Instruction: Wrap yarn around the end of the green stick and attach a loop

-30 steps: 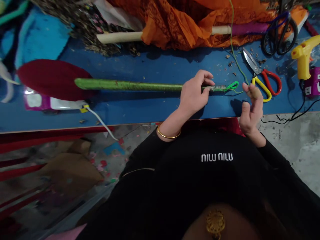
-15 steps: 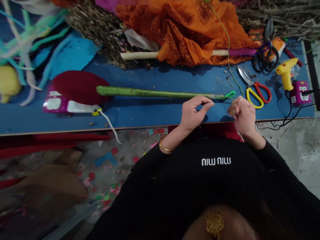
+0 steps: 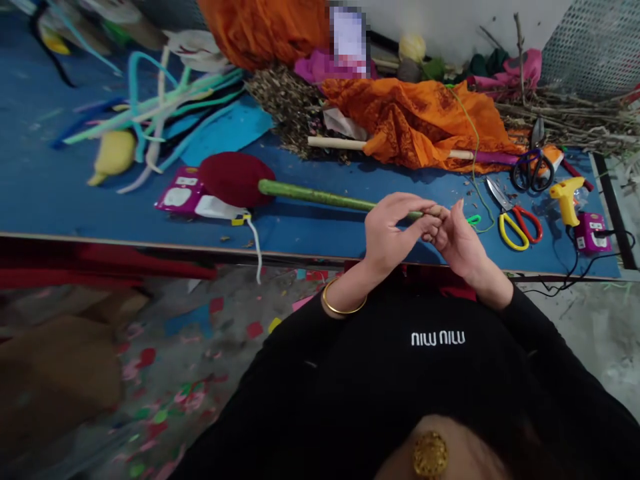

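My left hand (image 3: pixel 393 230) is closed, thumb and fingers drawn together at the fingertips of my right hand (image 3: pixel 460 243). The right hand's fingers are curled and its thumb points up. Whatever lies between the fingertips is hidden. A long green stick (image 3: pixel 320 195) passes behind both hands, its left end resting over a dark red oval piece (image 3: pixel 233 179). Past the right hand, a small bright green loop (image 3: pixel 473 219) shows at the stick's far end. I cannot tell whether the fingers touch the stick.
To the right lie red-and-yellow-handled scissors (image 3: pixel 515 230), black-handled scissors (image 3: pixel 533 170) and a yellow glue gun (image 3: pixel 567 200) by a purple box (image 3: pixel 589 235). Orange cloth (image 3: pixel 415 127) and twigs line the back. Pipe cleaners (image 3: pixel 145 120) and a yellow piece (image 3: pixel 116 155) are at left.
Both hands have come together; before, they were apart, with a small brownish thing in the right fingers. That thing is now hidden. The view has shifted, showing more of the table's back.
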{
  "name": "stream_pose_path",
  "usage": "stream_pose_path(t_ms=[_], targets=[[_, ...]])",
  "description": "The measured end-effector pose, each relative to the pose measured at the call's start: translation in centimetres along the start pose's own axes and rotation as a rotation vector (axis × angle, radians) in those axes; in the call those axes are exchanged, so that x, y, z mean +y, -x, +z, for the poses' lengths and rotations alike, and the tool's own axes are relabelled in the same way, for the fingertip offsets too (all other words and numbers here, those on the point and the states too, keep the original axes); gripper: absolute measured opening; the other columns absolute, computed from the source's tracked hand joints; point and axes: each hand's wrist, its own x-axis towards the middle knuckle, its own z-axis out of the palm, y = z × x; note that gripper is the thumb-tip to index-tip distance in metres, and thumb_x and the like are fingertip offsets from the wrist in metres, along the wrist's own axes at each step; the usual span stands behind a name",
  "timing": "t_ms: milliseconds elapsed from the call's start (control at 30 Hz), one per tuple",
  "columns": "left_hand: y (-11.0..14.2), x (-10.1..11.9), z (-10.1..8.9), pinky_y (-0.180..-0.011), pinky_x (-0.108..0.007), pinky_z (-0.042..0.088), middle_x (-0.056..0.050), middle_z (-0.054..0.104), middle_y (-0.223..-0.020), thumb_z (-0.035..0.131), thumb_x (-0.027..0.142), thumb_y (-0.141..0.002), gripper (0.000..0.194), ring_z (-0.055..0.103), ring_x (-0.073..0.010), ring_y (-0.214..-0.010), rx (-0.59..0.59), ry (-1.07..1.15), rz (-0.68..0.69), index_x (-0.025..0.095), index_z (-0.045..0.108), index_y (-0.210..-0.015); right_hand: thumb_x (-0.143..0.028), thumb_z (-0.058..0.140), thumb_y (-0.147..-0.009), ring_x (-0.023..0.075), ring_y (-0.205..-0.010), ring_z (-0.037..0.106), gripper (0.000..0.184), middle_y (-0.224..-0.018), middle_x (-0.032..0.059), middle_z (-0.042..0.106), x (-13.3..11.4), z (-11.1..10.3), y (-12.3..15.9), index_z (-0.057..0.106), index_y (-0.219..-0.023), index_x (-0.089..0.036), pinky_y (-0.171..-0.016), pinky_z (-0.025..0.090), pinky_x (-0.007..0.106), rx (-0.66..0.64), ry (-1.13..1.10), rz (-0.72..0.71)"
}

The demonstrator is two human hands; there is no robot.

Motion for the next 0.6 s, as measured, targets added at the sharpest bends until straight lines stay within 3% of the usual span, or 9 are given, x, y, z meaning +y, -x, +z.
stream_pose_path(t_ms=[100,200,267,367,500,600], targets=[[-0.8,-0.2,0.2,-0.084,-0.036,0.052,-0.006,0.08,-0.092,0.058,0.063,-0.1,0.044,0.071,-0.0204,-0.088,-0.124,-0.085,0.044,0.025,0.079,-0.097,-0.073,0.079,-0.073,0.0092,-0.073,0.059,0.055,-0.087,-0.0012,0.068,0.7,0.3,0.3,0.069,-0.095,-0.023,-0.069,0.053,0.022,0.025,0.024,-0.065],[-1.3,-0.8,0.2,-0.073,-0.035,0.047,-0.005,0.071,-0.074,0.043,0.069,-0.103,0.059,0.063,-0.0195,-0.074,-0.246,-0.092,0.14,0.022,0.07,-0.079,-0.064,0.086,-0.07,0.0071,-0.069,0.055,0.05,-0.081,-0.0038,0.064,0.9,0.2,0.6,0.067,-0.088,-0.021,-0.067,0.051,0.021,0.015,0.044,-0.08],[-1.4,-1.0,0.0,-0.069,-0.035,0.045,-0.004,0.064,-0.064,0.042,0.07,-0.102,0.062,0.058,-0.0188,-0.068,-0.321,-0.044,0.171,0.022,0.059,-0.067,-0.062,0.087,-0.07,0.0062,-0.067,0.054,0.049,-0.079,-0.004,0.063,0.8,0.0,0.9,0.066,-0.084,-0.02,-0.066,0.05,0.02,-0.01,0.072,-0.051],[-1.4,-0.8,-0.5,-0.068,-0.033,0.046,-0.002,0.059,-0.059,0.048,0.067,-0.102,0.062,0.055,-0.0169,-0.064,-0.388,0.128,0.109,0.022,0.053,-0.061,-0.059,0.087,-0.071,0.0061,-0.067,0.055,0.046,-0.077,-0.0034,0.063,0.4,-0.4,1.2,0.066,-0.084,-0.019,-0.065,0.049,0.02,-0.031,0.125,-0.019],[-1.4,-0.7,-1.2,-0.065,-0.032,0.048,-0.002,0.063,-0.064,0.06,0.064,-0.098,0.055,0.057,-0.0148,-0.062,-0.261,0.342,-0.07,0.021,0.058,-0.064,-0.058,0.087,-0.072,0.0078,-0.069,0.06,0.049,-0.083,0.0001,0.069,-0.3,-1.0,1.6,0.074,-0.097,-0.018,-0.065,0.05,0.022,-0.027,0.1,-0.01],[-1.8,-1.3,-1.6,-0.067,-0.031,0.051,-0.002,0.069,-0.069,0.074,0.052,-0.092,0.039,0.062,-0.0149,-0.066,-0.13,0.359,-0.19,0.021,0.068,-0.069,-0.045,0.089,-0.071,0.0078,-0.067,0.06,0.04,-0.083,0.0002,0.071,-0.8,-1.7,1.8,0.076,-0.099,-0.019,-0.064,0.049,0.023,0.064,0.153,-0.074]])
